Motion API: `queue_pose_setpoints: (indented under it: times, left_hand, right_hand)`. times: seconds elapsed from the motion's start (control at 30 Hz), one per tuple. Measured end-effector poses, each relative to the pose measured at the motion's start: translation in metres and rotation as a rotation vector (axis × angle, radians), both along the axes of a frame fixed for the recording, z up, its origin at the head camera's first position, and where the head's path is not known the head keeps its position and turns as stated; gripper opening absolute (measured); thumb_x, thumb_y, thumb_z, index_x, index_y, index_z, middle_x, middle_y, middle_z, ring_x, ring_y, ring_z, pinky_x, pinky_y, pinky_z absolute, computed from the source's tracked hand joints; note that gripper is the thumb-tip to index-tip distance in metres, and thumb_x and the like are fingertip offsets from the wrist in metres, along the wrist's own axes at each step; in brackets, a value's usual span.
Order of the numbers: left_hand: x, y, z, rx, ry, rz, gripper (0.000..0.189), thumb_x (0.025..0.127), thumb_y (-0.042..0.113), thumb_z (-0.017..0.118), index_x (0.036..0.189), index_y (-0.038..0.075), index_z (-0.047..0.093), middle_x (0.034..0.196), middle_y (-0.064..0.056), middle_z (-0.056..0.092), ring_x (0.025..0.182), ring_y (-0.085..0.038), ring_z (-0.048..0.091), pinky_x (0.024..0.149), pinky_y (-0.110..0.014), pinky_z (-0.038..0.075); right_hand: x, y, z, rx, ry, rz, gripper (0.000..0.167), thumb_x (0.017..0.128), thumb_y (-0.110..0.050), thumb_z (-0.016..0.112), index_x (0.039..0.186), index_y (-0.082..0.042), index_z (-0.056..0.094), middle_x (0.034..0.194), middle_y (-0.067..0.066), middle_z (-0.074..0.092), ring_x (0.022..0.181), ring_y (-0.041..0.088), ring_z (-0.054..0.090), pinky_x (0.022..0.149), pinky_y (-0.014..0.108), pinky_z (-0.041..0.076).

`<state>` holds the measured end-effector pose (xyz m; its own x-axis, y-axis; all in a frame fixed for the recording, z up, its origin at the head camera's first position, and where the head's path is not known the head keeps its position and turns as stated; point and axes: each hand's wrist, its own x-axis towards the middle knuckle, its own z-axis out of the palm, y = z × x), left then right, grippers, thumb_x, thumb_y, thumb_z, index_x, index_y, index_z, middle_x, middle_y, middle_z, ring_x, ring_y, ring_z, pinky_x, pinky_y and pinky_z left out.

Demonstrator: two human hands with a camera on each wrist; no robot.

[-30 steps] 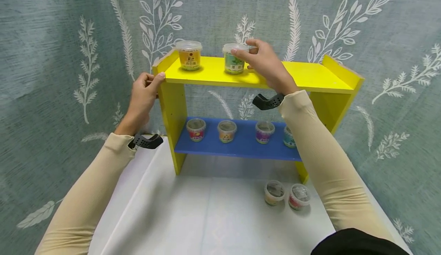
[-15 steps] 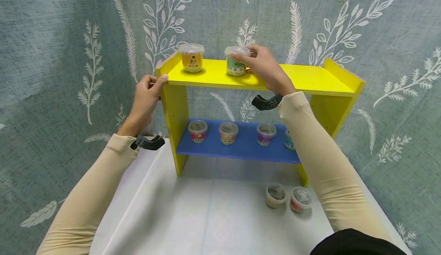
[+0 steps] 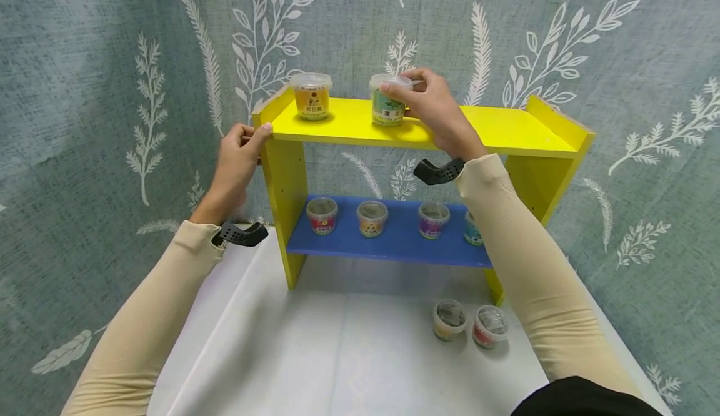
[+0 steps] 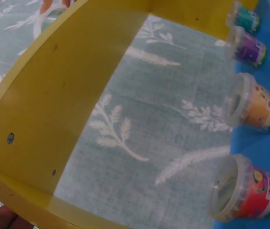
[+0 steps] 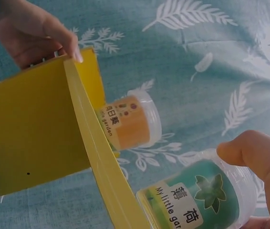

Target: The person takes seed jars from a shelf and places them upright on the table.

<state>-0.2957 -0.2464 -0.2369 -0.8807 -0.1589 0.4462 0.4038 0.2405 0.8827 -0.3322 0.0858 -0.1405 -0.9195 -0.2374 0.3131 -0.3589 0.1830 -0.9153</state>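
My right hand [image 3: 432, 105] pinches a clear-lidded plastic cup with a green mint label [image 3: 388, 107] near its lid, thumb on the near side. This cup is upright on the top board of a yellow shelf unit [image 3: 489, 130]. To its left on the same board is an orange-labelled cup [image 3: 312, 102]. My left hand [image 3: 235, 160] grips the unit's upper left corner, thumb over the front edge; most of its other fingers are hidden behind the side panel. In the right wrist view, the mint cup [image 5: 197, 195] is close beside my right thumb [image 5: 240, 148].
On the blue lower shelf [image 3: 388, 250] stand a red cup [image 3: 322, 219], an orange cup [image 3: 372, 222], a purple cup [image 3: 433, 223] and a teal cup [image 3: 472, 233], partly behind my right sleeve. Two more cups, orange [image 3: 449, 322] and red [image 3: 489, 328], sit on the white surface below.
The mint cup has shifted slightly right along the top board with my right hand. My left hand keeps its grip on the corner, and the head view has tilted a little.
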Motion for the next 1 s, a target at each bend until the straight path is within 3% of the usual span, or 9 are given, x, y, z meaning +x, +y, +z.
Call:
queue_pose_setpoints:
  times: [0.47, 1.0]
  left_hand:
    - [0.000, 0.000, 0.000, -0.007, 0.001, -0.006, 0.042, 0.101, 0.053, 0.059, 0.106, 0.012, 0.051, 0.108, -0.004, 0.053, 0.096, -0.018, 0.056, 0.088, -0.035, 0.046]
    - [0.001, 0.001, 0.000, -0.005, 0.004, -0.007, 0.041, 0.101, 0.052, 0.058, 0.107, 0.013, 0.051, 0.108, -0.003, 0.052, 0.095, -0.018, 0.056, 0.087, -0.035, 0.046]
  right_hand:
    - [0.020, 0.014, -0.003, -0.037, 0.056, 0.060, 0.068, 0.093, -0.037, 0.077, 0.147, -0.010, 0.045, 0.132, 0.012, 0.055, 0.121, 0.029, 0.058, 0.106, 0.038, 0.046]
    - [0.047, 0.027, -0.011, 0.047, 0.118, 0.097, 0.062, 0.096, -0.033, 0.074, 0.145, -0.008, 0.047, 0.135, 0.012, 0.059, 0.118, 0.027, 0.058, 0.102, 0.040, 0.048]
